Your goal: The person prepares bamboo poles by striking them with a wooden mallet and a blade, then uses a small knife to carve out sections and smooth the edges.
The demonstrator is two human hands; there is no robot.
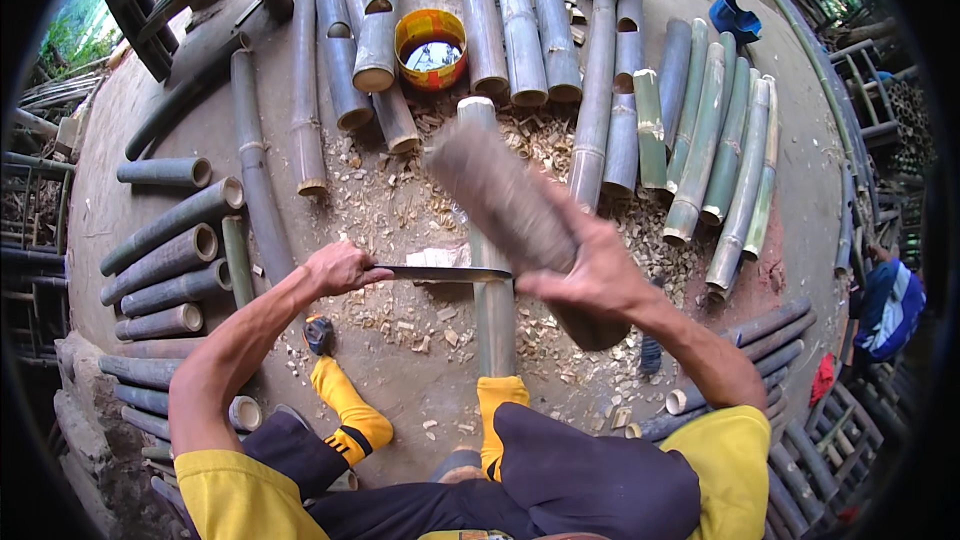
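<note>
My left hand (340, 268) is closed around the handle of a long knife (445, 274). Its dark blade lies level across a bamboo pole (494, 330) that runs away from me between my feet. In my right hand (592, 265) is a thick wooden block (505, 202), smeared by motion, raised over the pole just beyond the blade. The block hides part of the pole; farther off, the pole's pale cut end shows. Beside the blade lies a pale flat piece (438, 258) among wood chips (385, 315).
Bamboo sections, some with notches, fan out at the far side around a yellow-red bucket (431, 48) of dark liquid. More lie stacked at left (165, 265) and lower right (775, 330). A blue container (735, 15) stands far right. My yellow-socked foot (350, 405) is near the chips.
</note>
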